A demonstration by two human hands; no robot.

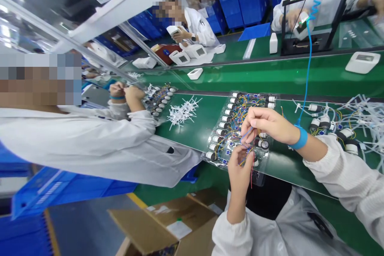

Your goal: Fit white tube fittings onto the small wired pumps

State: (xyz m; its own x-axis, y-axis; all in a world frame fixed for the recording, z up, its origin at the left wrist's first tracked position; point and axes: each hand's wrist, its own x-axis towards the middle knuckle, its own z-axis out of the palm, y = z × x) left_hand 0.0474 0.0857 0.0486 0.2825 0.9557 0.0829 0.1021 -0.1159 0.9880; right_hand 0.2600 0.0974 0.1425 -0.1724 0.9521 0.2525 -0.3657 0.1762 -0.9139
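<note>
Thin coloured wires [251,153] run between my two hands, in front of a clear plastic tray [213,138]. My left hand [240,166] is closed, its thumb and fingers pinching the wires, with a red end hanging below. Just above it, my right hand [267,125], wearing a blue wrist strap [301,137], is closed on the upper part of the wires. Rows of small black-and-white cylindrical parts [222,132] with wires and small blue boards fill the tray. One cylindrical part [261,144] shows right beside my fingers.
White plastic ties [183,112] lie left of the tray, more ties [370,118] and loose cylindrical parts [324,122] to the right. A blue coiled cord [309,60] reaches my strap. A co-worker [126,144] sits at left. Below stands an open cardboard box [144,228].
</note>
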